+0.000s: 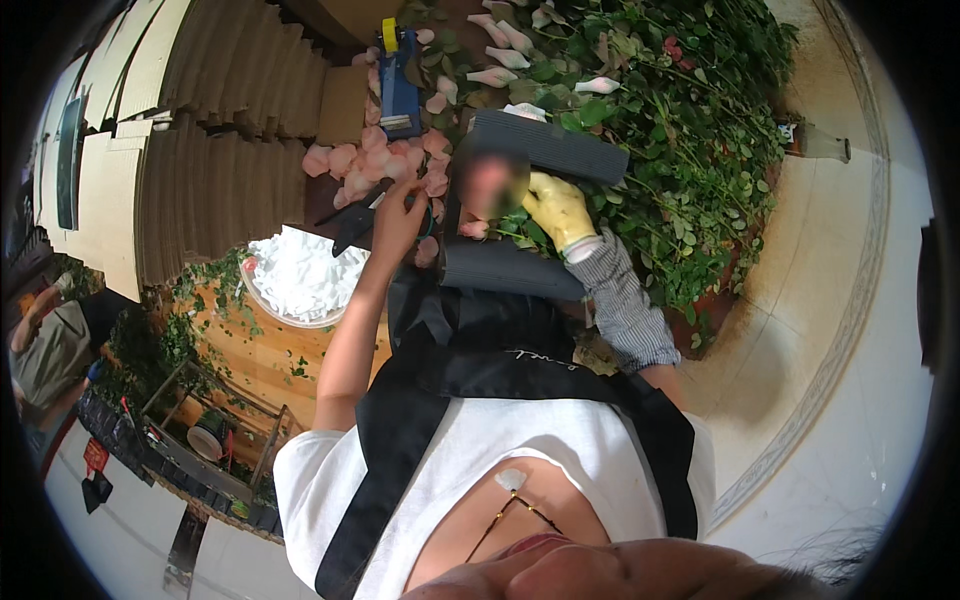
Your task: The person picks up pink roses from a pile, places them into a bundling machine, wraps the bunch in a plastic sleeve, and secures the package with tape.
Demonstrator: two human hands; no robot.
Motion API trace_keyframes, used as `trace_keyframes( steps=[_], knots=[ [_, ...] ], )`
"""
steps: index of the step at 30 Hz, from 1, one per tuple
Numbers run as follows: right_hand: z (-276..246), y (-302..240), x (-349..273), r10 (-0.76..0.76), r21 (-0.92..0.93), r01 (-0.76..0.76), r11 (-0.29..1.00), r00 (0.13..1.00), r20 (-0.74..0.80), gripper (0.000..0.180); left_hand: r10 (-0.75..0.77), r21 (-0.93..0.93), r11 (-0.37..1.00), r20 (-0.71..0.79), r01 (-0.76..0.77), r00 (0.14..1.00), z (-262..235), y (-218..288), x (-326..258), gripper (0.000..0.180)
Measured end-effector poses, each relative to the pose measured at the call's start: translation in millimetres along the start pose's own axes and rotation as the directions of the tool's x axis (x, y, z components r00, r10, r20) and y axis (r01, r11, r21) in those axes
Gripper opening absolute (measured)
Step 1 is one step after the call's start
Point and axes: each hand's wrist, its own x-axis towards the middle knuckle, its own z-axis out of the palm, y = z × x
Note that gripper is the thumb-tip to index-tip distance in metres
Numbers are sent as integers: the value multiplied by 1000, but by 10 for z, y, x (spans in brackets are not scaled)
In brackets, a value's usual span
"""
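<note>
My left hand [398,216] is bare, its fingers curled together at the edge of a heap of loose pink petals [372,160]. What they pinch is too small to tell. Beside it lies a flat black object [350,226], partly behind the hand. My right hand [560,212], in a yellow glove, is closed at the side of a pink rose [488,182], whose bloom is blurred. A smaller pink bud [474,230] shows just below. Two dark grey ribbed pads [550,145] lie above and below the rose, the lower pad [510,268] nearest me.
Leafy green stems [690,170] cover the right of the table, with several wrapped pale buds [495,76] at the far side. A blue tape dispenser [400,90] stands behind the petals. Stacked cardboard [225,190] and a tub of white pieces [306,276] are at left. A person [50,350] sits far left.
</note>
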Motion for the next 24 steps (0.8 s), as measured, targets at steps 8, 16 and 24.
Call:
trace_keyframes(
  steps=[8,16,24],
  knots=[
    [-96,-288,-151,-178,65,168,984,961,213,25,-116,81,992,272,98,955,119,-208,-59,27],
    [543,200,-145,-415,-162,449,879,886,209,20,-110,-22,991,402,129,909,421,-269,-38,32],
    [383,-96,-24,-275,-195,397,897,846,457,40,208,302,893,380,-334,901,182,423,31,28]
  ],
)
